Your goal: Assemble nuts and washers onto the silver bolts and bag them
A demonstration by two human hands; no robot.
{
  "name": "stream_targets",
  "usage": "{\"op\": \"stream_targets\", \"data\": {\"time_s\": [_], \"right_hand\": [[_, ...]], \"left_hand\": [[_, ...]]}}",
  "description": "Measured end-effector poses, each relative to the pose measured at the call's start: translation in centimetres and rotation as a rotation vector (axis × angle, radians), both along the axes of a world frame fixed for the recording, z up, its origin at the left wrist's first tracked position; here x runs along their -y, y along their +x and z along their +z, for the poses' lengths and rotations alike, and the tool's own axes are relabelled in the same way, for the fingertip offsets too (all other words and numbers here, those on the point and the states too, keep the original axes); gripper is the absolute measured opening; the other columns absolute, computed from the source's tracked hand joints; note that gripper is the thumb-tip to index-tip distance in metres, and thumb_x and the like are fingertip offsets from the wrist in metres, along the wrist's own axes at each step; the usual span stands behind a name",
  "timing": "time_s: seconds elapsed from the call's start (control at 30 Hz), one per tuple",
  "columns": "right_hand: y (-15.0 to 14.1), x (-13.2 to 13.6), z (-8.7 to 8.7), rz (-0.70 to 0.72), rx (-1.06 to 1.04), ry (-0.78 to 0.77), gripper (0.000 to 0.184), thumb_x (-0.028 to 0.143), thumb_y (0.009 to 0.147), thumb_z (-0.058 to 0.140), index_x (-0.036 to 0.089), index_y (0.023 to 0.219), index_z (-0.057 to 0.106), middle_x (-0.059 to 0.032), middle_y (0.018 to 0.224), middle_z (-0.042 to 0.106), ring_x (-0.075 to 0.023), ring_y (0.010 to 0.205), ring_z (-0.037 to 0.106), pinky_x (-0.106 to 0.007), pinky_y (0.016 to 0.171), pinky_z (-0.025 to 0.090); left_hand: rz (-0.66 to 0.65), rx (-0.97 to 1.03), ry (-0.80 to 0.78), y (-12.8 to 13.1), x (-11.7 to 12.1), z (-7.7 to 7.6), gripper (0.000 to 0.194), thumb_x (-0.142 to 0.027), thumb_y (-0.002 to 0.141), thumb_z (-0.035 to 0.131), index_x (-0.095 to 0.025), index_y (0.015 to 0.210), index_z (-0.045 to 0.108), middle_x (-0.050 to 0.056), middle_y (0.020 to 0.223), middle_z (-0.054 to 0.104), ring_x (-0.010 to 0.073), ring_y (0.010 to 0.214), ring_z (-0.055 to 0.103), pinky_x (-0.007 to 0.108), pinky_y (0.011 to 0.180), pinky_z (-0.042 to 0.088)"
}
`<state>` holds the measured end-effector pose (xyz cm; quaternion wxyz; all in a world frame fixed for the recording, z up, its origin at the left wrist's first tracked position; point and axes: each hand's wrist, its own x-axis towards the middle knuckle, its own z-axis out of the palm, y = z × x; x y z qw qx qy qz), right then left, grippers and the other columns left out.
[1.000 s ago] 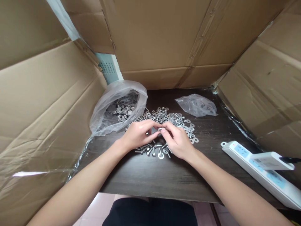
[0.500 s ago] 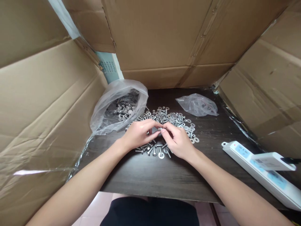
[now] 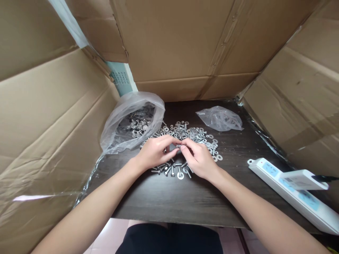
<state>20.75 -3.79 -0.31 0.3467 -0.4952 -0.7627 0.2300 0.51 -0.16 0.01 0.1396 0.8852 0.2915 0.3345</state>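
Between the fingertips of my left hand (image 3: pixel 156 150) and my right hand (image 3: pixel 198 157) is a small metal bolt (image 3: pixel 178 146), pinched from both sides; most of it is covered by the fingers. Both hands are closed on it above a heap of loose hardware. Flat washers (image 3: pixel 197 133), nuts and bolts spread out behind and to the right of the fingers. In front of the hands lies a cluster of bolts (image 3: pixel 172 171), one with a washer (image 3: pixel 180 175) by its head.
An opened clear plastic bag (image 3: pixel 108 135) with bolts inside stands at the left. A smaller plastic bag (image 3: pixel 219 118) lies at the back right. A white power strip (image 3: pixel 293 195) with a plugged-in adapter sits at the right. Cardboard walls (image 3: pixel 185 42) enclose the dark table (image 3: pixel 169 201).
Both hands keep hold of the bolt in nearly the same spot, with only slight finger movement at its right end. The whole view has shifted a little.
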Motion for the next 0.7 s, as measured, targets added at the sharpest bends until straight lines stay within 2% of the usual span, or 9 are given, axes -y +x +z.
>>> {"op": "stream_targets", "data": {"time_s": [0.3,0.7], "right_hand": [[-0.12,0.15,0.04,0.016,0.008,0.030,0.019,0.026,0.099,0.045,0.019,0.091,0.061,0.0026,0.063,0.056,-0.0128,0.052,0.048,-0.026,0.056,0.034],[-0.30,0.24,-0.04,0.032,-0.009,0.042,0.018,0.027,0.099,0.046,0.020,0.090,0.059,0.0023,0.064,0.056,-0.0133,0.054,0.050,-0.027,0.056,0.036]], "left_hand": [[-0.014,0.008,-0.044,0.11,0.22,0.22,0.019,-0.021,0.093,0.058,-0.018,0.111,0.065,0.002,0.096,0.068,0.0091,0.066,0.061,0.023,0.066,0.050],[-0.014,0.021,-0.062,0.20,0.49,0.51,0.018,-0.020,0.092,0.055,-0.018,0.108,0.063,0.003,0.097,0.066,0.0103,0.066,0.061,0.025,0.066,0.051]]}}
